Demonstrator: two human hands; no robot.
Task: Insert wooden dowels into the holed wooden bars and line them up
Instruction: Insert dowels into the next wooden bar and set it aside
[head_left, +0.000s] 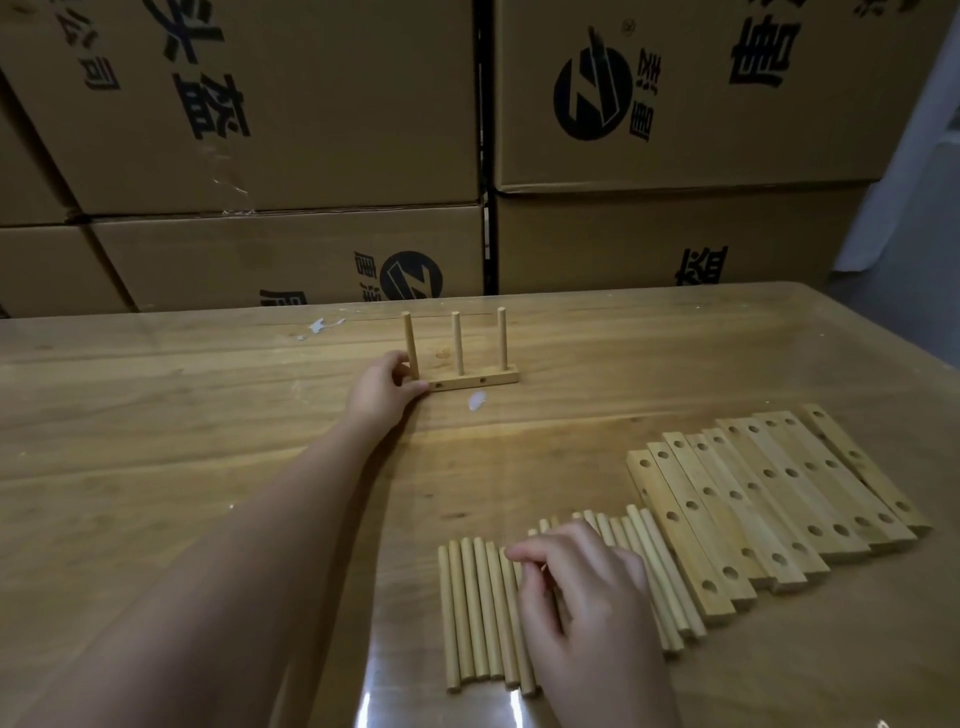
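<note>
Assembled bar (475, 382) lies flat on desk (182, 441), three upright dowels (457, 343) standing in it. Left hand (382, 392) grips bar's left end, fingers curled round it beside leftmost dowel. Loose dowels (475, 613) lie side by side, well nearer than bar. Right hand (582, 587) rests on them, fingers curled; cannot tell whether it holds one. Spare holed bars (769, 499) lie in row, nearer and right of assembled bar. Cardboard boxes (291, 104) stacked behind it.

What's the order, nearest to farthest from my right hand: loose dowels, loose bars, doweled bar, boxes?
1. Loose dowels, under the right hand.
2. Loose bars, just to its right.
3. Doweled bar, far ahead, leftward.
4. Boxes, at the back.
</note>
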